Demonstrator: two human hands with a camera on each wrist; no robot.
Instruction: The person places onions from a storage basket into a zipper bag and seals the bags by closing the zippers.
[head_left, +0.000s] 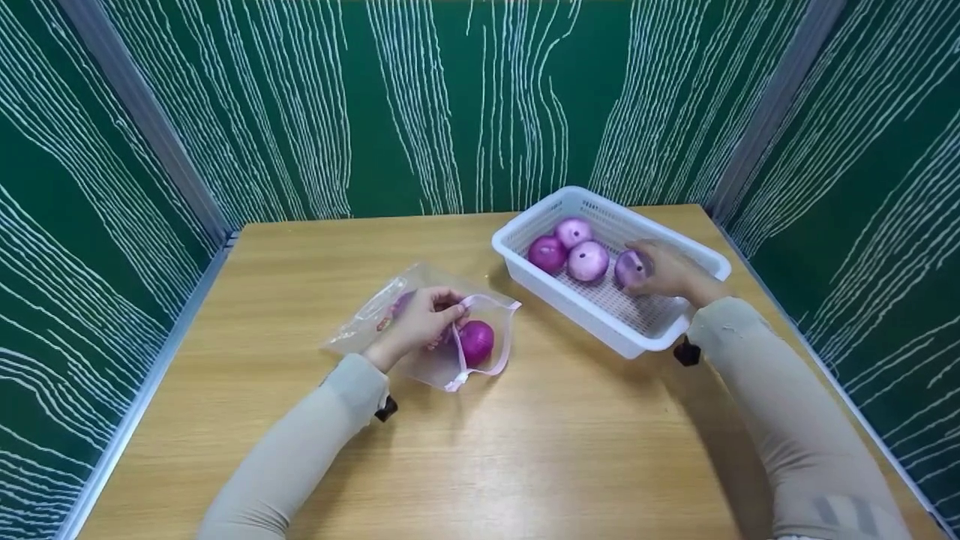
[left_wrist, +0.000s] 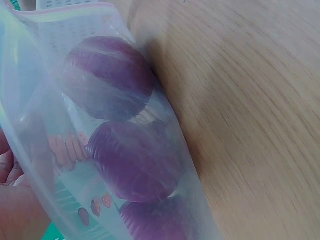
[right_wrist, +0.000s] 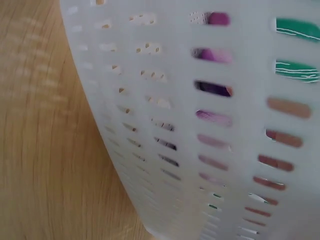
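My left hand (head_left: 424, 322) pinches the upper edge of a clear zip bag (head_left: 499, 307) that lies on its side, its mouth held apart. One deep purple onion (head_left: 477, 342) sits just inside that mouth. Through the film in the left wrist view, three onions (left_wrist: 135, 162) show in a row, the lowest cut off by the frame. Over at the white basket (head_left: 592, 319), my right hand (head_left: 664, 271) reaches in, fingers curled round a paler purple onion (head_left: 631, 268). Three more onions (head_left: 588, 261) lie together in the basket's far left part.
The wooden table (head_left: 480, 450) carries both bag and basket, the basket standing at the back right. Green panels (head_left: 420, 105) with white wavy lines rise behind and at both sides. In the right wrist view, the slotted basket wall (right_wrist: 180, 125) hides most of the right hand.
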